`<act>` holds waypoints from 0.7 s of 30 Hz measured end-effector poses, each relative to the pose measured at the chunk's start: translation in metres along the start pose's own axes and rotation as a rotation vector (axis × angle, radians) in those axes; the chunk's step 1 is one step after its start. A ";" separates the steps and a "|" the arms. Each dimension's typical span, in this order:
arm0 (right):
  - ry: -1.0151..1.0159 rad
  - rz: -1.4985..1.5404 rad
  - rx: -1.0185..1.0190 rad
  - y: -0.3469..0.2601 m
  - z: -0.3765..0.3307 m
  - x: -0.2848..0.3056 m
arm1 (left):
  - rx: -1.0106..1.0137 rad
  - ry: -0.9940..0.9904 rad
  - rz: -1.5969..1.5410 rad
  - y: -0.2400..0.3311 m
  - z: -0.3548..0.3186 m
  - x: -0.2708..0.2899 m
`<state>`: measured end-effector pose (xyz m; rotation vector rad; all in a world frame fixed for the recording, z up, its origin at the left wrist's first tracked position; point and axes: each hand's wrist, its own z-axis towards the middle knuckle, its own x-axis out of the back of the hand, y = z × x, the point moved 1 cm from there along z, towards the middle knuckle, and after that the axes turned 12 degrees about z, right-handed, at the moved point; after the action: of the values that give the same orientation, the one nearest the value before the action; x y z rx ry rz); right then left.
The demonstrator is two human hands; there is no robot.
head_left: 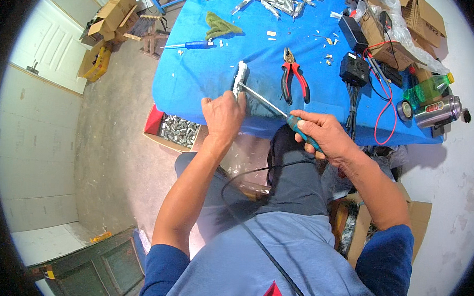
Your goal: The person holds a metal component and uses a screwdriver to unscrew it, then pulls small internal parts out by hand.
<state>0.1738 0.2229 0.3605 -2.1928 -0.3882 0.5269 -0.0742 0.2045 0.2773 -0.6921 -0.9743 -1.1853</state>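
Observation:
My left hand is closed round the lower end of a narrow white-and-grey part, held at the front of the blue-covered table. In my right hand is a screwdriver with a teal handle and a long metal shaft. Its tip meets the side of the white part, just above my left fingers. Beyond my hands lie red-and-black pliers, jaws pointing away from me. A second screwdriver, blue-handled, lies to the left. What exactly the white part is, I cannot make out.
Far back is a pile of similar white parts. Green cloths lie left of it. On the right are black adapters, a green bottle and a steel flask. A box of small metal pieces stands below the table's left edge.

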 end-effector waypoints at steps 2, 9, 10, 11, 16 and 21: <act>0.023 -0.013 0.020 0.000 -0.001 -0.001 | -0.004 0.000 0.010 0.000 -0.001 -0.002; 0.181 -0.676 0.655 0.017 0.028 0.002 | -0.131 0.068 -0.143 0.015 -0.019 0.003; 0.123 -0.503 0.476 0.019 0.032 0.008 | -0.105 0.057 -0.176 0.024 -0.022 0.004; 0.146 -0.420 0.410 0.026 0.025 0.009 | -0.091 0.018 -0.213 0.034 -0.034 0.006; 0.165 -0.148 0.221 0.030 -0.014 0.016 | -0.065 -0.171 -0.264 0.023 -0.061 -0.005; 0.092 -0.039 0.209 0.027 -0.028 0.019 | 0.199 -0.436 -0.401 -0.003 -0.034 0.017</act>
<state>0.2069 0.1966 0.3506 -1.9963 -0.3110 0.4237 -0.0672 0.1673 0.2780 -0.6227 -1.6322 -1.2836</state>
